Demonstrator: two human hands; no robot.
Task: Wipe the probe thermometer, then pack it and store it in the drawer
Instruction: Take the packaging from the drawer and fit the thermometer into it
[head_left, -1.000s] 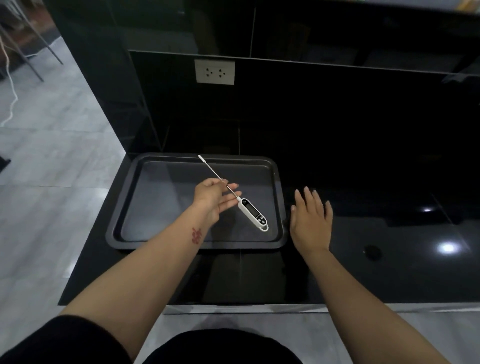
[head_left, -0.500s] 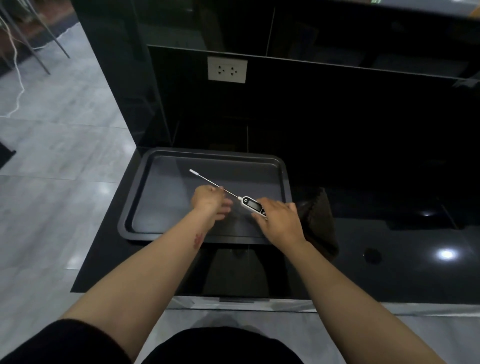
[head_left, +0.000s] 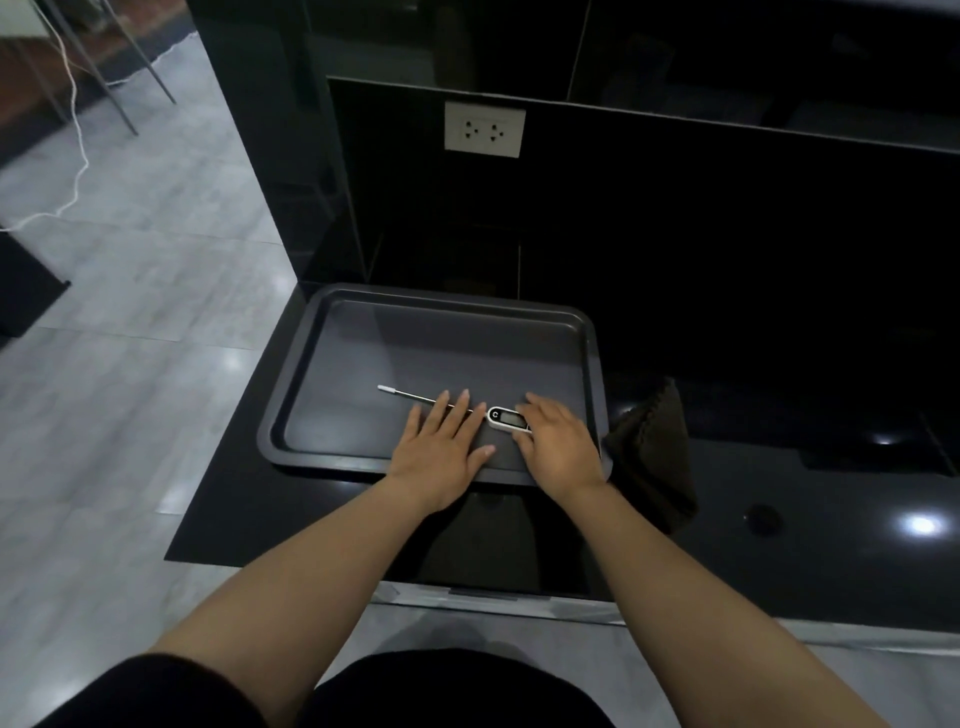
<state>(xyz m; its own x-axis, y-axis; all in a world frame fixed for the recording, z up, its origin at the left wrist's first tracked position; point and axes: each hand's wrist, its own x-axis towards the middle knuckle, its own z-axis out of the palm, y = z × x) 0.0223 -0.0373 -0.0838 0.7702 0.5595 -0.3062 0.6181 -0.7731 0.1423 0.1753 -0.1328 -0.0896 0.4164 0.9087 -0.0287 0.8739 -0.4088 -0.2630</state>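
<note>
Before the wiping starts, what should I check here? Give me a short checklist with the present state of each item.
1. White digital probe thermometer lies inside the dark rectangular baking tray: ok.
2. Right hand grips the thermometer body: ok.
3. Left hand is free, fingers straight over the metal probe: ok.
4. Dark folded cloth lies on the black glossy counter right of the tray, in no hand: not ok.
5. White cap on the probe tip: on.
6. Probe cleanliness: cannot tell.

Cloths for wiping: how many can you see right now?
1. A dark cloth lies on the counter, just right of the tray, beside the right hand. Dark surfaces could hide another.
</note>
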